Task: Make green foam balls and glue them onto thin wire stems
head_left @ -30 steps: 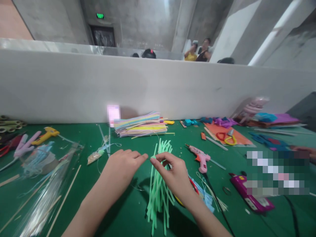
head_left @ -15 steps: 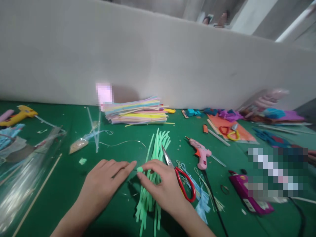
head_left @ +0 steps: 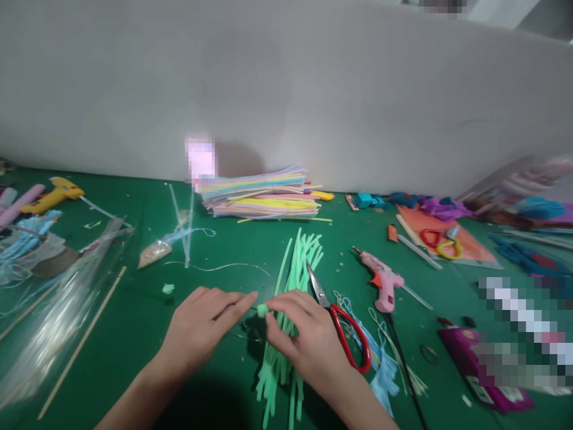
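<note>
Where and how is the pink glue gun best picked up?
The pink glue gun is probably best gripped by its handle, from the near side, with the right hand once free of the green piece. It lies on its side, handle toward the person, nozzle pointing away and leftward, so fingers would stay clear of the tip.

- A plain, pale grey partition [head_left: 358,107] spans the back, its top edge sloping down toward the right.
- Over that edge, at the upper right, a slanting whitish pillar or beam [head_left: 505,11] shows beside darker grey.
- A green tabletop [head_left: 244,243] meets the partition's foot.
- Soft light; a faint shadow [head_left: 244,162] falls low on the partition.
</note>
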Demonstrator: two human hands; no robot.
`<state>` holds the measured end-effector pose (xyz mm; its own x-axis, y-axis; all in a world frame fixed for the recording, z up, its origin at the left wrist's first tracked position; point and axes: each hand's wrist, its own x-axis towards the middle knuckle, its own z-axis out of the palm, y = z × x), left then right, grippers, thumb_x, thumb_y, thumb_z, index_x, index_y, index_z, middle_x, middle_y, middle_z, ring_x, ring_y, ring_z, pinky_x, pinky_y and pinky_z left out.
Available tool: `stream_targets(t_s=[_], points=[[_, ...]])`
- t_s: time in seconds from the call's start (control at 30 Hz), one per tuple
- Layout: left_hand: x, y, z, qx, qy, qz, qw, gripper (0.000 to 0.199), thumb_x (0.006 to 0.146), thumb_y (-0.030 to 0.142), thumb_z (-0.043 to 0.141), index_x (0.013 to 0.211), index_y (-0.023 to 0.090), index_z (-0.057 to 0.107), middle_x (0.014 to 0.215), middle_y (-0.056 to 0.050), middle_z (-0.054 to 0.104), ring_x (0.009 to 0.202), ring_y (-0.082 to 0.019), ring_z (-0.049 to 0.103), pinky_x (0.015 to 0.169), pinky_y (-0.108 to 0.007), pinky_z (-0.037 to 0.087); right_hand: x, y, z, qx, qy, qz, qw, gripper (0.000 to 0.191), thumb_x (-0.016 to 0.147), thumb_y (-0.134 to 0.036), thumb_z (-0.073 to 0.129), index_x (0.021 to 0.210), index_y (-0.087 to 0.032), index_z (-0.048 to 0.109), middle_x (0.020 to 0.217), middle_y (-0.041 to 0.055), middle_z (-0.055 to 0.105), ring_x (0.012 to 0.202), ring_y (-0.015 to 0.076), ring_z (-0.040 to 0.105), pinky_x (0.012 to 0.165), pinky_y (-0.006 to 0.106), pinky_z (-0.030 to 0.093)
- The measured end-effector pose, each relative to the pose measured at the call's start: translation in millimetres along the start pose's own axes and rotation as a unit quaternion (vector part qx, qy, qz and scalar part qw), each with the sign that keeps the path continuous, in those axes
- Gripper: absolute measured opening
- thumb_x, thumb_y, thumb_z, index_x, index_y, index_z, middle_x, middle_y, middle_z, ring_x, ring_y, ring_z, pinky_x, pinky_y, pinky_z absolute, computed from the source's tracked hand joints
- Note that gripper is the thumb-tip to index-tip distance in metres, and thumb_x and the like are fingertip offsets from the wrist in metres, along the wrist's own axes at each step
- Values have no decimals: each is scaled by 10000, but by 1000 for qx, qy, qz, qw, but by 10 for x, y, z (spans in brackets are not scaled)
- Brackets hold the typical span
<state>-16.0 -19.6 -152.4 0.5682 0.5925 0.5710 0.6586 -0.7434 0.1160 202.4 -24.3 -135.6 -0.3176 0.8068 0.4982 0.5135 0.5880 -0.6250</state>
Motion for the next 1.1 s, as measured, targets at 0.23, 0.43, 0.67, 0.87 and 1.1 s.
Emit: stream_targets(t_s=[0.23, 0.43, 0.67, 0.87, 1.1], points=[[4, -23, 7, -51, -4, -6, 999, 323, 1020, 97, 431, 1283, 155, 607, 1035, -66, 748, 809, -164, 607, 720, -305, 384, 21, 8, -51, 20, -7, -10, 1000, 101, 905, -126, 605, 950, -168, 685, 905, 58, 729, 846, 189, 663, 781, 344, 529], [75, 3, -60, -154, -24, 14, 988, 314, 1054, 140, 339, 1205, 185, 611, 964, -36, 737, 825, -147, 618, 755, -290, 415, 40, -1, -171, 123, -96, 46, 987, 153, 953, -167, 591, 987, -206, 736, 935, 32, 734, 904, 153, 661, 814, 285, 518], [88, 37, -68, -71, -22, 35, 997, 317, 1042, 132, 371, 1226, 177, 626, 962, -47, 739, 778, -164, 596, 704, -307, 375, 88, 120, -179, 191, -63, 147, 968, 124, 820, -223, 786, 937, -260, 771, 882, -8, 739, 815, 135, 690, 733, 237, 536], [42, -5, -92, 68, 1, -2, 998, 331, 1002, 66, 441, 1250, 147, 645, 945, -57, 742, 751, -171, 577, 670, -311, 361, 79, 136, -258, 145, 100, 170, 970, 124, 939, -264, 624, 834, -212, 665, 711, -13, 643, 629, 129, 583, 580, 252, 474], [42, 68, -60, 171, -23, 19, 985, 348, 943, 32, 507, 1261, 92, 636, 922, -79, 735, 761, -228, 601, 688, -365, 379, -68, -68, 148, -102, 75, -18, 992, 246, 931, -221, 645, 1168, -161, 674, 916, 94, 641, 812, 206, 603, 685, 332, 524]])
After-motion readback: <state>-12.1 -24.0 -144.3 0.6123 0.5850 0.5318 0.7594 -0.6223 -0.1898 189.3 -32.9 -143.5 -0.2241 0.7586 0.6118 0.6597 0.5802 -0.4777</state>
